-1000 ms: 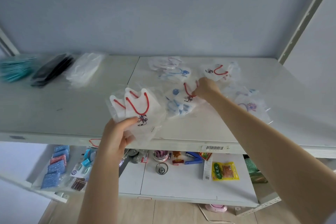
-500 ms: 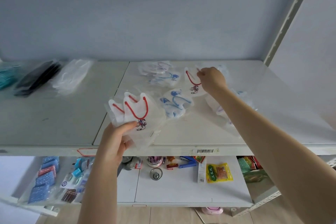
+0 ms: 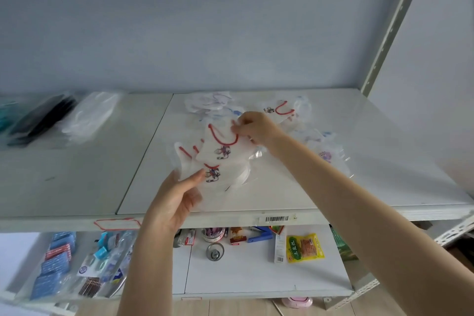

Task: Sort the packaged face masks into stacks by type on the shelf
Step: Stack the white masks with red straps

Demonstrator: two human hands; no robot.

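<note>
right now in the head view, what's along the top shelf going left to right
teal packs → black mask packs → white mask packs → red-loop masks gripped by left hand and right hand → purple-print mask → shelf post

White shelf [image 3: 77,185] — loose mask packets [image 3: 282,110] at back, stacks [image 3: 43,118] far left.

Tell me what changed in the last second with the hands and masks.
The right hand pinched a red-strap mask packet off the shelf and carried it leftward onto the bunch the left hand holds. Unchanged: the left hand's grip, the second red-strap packet at the back, the black stack and white stack at left.
</note>
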